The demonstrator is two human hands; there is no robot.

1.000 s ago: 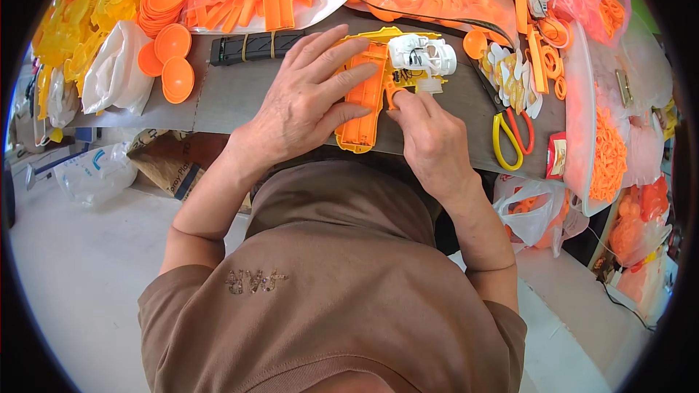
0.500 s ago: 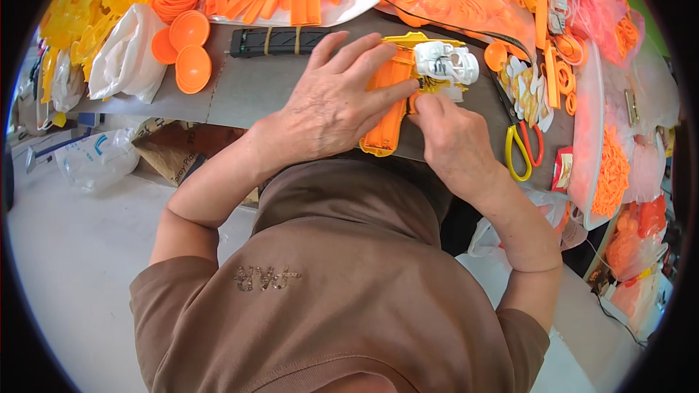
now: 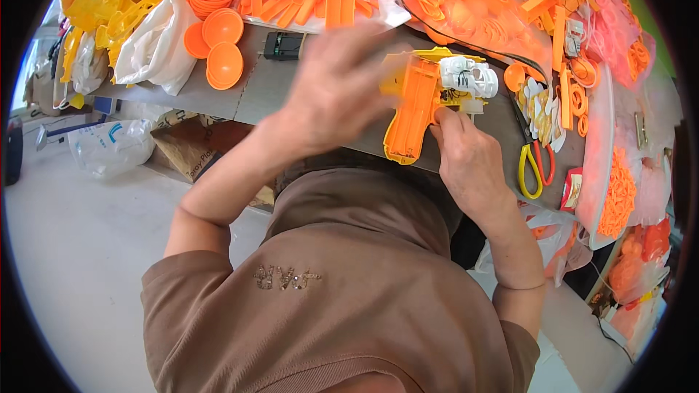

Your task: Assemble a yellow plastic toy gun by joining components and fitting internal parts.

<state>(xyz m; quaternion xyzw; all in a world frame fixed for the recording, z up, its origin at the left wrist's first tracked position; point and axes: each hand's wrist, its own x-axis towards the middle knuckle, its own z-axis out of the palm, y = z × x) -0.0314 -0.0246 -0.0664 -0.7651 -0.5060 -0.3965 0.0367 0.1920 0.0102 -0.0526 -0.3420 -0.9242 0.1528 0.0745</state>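
Note:
A yellow-and-orange plastic shell (image 3: 412,109), shaped like a toy gun half, lies on the grey table in front of me. Set into its right part is a white plastic mechanism (image 3: 467,78) with thin dark wires. My right hand (image 3: 470,153) pinches a small orange piece at the shell's right edge, below the mechanism; the fingers hide most of that piece. Smeared by motion, my left hand (image 3: 335,94) hovers left of the shell, its fingers toward the far side. Partly behind it lies a black bar (image 3: 282,46).
Orange cups (image 3: 224,65) and a white bag (image 3: 156,47) stand at the far left. Scissors (image 3: 530,171) with yellow and red handles lie to the right, beside white-and-gold pieces (image 3: 540,109). Bagged orange parts (image 3: 466,18) line the back; a tray of orange links (image 3: 617,193) is far right.
My left hand has lifted off the shell and swung left, over the black bar. My right hand keeps its pinch at the shell's edge. The whole view has shifted slightly.

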